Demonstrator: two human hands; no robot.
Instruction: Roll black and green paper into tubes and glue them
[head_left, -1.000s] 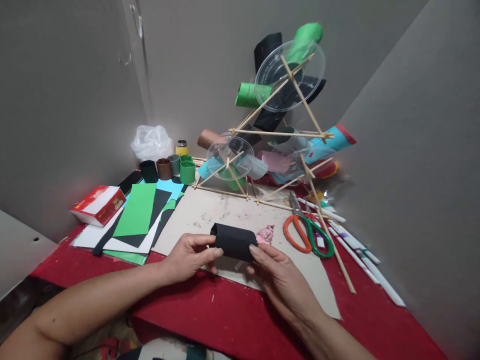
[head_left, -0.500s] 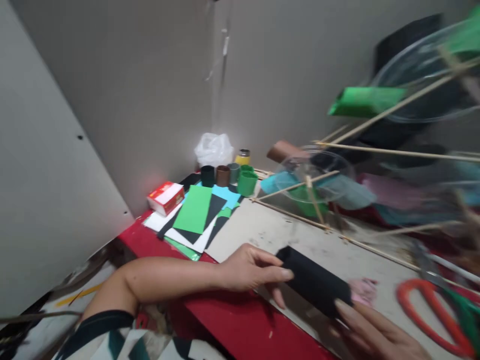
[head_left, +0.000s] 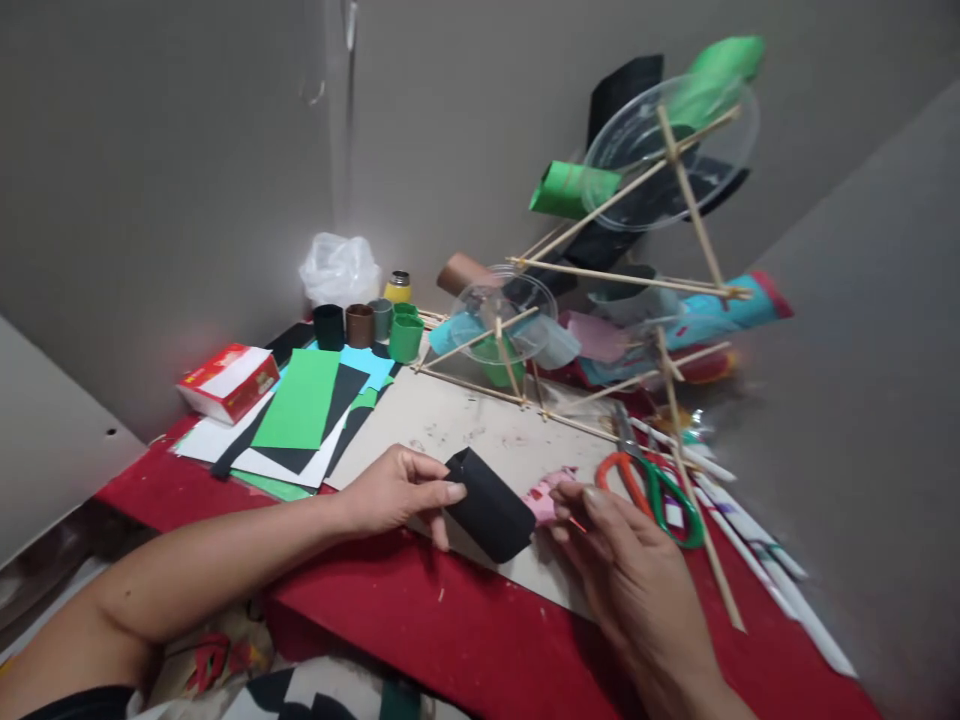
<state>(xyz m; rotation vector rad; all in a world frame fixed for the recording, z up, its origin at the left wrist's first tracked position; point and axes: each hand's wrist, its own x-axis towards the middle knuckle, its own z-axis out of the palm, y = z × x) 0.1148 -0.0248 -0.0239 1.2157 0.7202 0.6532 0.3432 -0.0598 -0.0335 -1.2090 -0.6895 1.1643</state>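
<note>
A black paper tube is tilted above the grey board, its upper left end pinched between the thumb and fingers of my left hand. The tube's lower right end is free. My right hand is just right of the tube, fingers curled and thumb close to them. Anything between those fingertips is too small or hidden to make out. Beside them lies a crumpled pink piece, partly covered by the fingers. Scissors with orange and green handles lie just beyond my right hand.
A stick frame with clear plastic discs and coloured paper tubes rises behind the board. Coloured paper sheets, a red box and several short paper tubes stand at the left. White rolled sticks lie on the right.
My right hand has left the tube's lower end and moved over beside the pink piece. My left hand keeps its hold on the tube. The view has swung to the right.
</note>
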